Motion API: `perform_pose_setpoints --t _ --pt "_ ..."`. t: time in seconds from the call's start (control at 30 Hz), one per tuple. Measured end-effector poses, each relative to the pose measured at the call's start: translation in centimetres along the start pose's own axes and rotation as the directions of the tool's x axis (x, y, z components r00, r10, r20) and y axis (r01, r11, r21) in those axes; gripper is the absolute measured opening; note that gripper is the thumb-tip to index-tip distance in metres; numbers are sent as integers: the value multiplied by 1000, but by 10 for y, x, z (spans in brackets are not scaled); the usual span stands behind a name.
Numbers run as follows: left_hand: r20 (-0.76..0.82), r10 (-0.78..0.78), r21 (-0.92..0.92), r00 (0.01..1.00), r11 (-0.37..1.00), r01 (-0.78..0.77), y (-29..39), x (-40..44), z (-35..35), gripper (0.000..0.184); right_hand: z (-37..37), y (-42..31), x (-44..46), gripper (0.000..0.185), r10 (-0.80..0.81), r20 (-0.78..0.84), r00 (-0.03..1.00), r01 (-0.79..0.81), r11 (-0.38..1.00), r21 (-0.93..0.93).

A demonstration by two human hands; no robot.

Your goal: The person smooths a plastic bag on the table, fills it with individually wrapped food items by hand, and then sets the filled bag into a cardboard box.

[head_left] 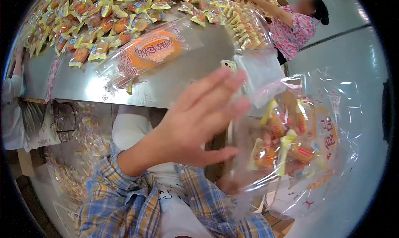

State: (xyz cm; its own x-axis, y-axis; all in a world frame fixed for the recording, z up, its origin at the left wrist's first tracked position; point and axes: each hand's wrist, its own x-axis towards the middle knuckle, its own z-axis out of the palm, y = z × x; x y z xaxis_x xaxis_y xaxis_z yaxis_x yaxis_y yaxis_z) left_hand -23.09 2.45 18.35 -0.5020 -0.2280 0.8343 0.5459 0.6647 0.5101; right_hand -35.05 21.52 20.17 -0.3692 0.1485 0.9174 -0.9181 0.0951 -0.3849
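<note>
My left hand (193, 123) is raised in the middle of the view, its fingers stretched out, slightly blurred and with nothing in them. Right of it hangs a large clear plastic bag (328, 150) with red and orange print. Several small wrapped cakes (301, 152) in yellow-edged film lie inside. My right hand (243, 179) shows behind the bag's film at its lower left and holds it up; glare and plastic partly hide those fingers. My left fingertips are close to the bag's open left side; whether they touch it I cannot tell.
A metal table (178, 82) carries a big heap of wrapped cakes (104, 19) and flat printed bags (153, 50). Clear bags (259, 71) and a phone (228, 65) lie at its right corner. One co-worker (295, 28) reaches over the heap; another's sleeve (12, 92) shows left.
</note>
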Motion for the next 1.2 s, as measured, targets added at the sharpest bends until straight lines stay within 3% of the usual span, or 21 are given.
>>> perform_pose_setpoints --t 0.1,0.13,0.23,0.33,0.43,0.47,0.6,0.7,0.77,0.8,0.9,0.97,1.03,1.07,1.1,1.2 --pt "146 140 -70 979 989 -131 10 6 13 63 3 -2 -1 77 7 10 1000 -7 1000 4" --pt "143 172 -10 975 985 -172 13 2 19 46 1 -2 0 77 2 5 1000 -2 1000 0" --pt "169 184 -126 968 978 -163 6 -19 28 25 0 -3 1 76 1 13 1000 -1 1000 -2" --pt "132 79 -207 988 977 -50 5 -35 28 20 2 -3 1 76 6 27 1000 -6 1000 -4" --pt "244 -46 -327 969 936 126 8 -55 25 24 4 -2 -1 75 0 50 999 0 1000 -2" --pt "197 -50 -388 979 913 125 10 -68 36 30 5 -2 -2 75 -2 60 998 2 1000 -4" --pt "251 -135 -473 959 847 243 20 -90 42 37 18 -2 -9 75 12 91 996 -13 1000 1" --pt "253 -185 -434 950 856 282 7 -119 52 35 34 4 -13 75 -1 139 990 2 1000 -6" --pt "178 -348 -325 920 862 389 10 -145 72 34 51 10 -19 75 -3 196 981 6 1000 -15" --pt "135 -421 -269 897 855 443 15 -153 78 33 64 15 -21 75 -10 228 974 16 1000 -22" --pt "184 -766 -578 616 422 698 23 -157 77 31 94 33 -26 75 -20 308 951 39 998 -56" --pt "136 -791 -705 597 346 619 10 -170 85 40 119 53 -38 75 2 404 915 35 996 -84" --pt "145 -821 -734 552 285 617 2 -176 80 47 130 73 -55 76 159 548 821 -133 987 -87" --pt "229 -862 -797 452 100 596 3 -176 75 58 134 82 -65 77 245 616 748 -233 967 -102" --pt "237 -874 -765 424 101 636 -1 -179 73 58 142 72 -66 79 276 665 694 -156 959 -235" --pt "225 -924 -628 309 105 771 -8 -209 76 55 140 102 -114 85 309 749 586 -109 946 -304"
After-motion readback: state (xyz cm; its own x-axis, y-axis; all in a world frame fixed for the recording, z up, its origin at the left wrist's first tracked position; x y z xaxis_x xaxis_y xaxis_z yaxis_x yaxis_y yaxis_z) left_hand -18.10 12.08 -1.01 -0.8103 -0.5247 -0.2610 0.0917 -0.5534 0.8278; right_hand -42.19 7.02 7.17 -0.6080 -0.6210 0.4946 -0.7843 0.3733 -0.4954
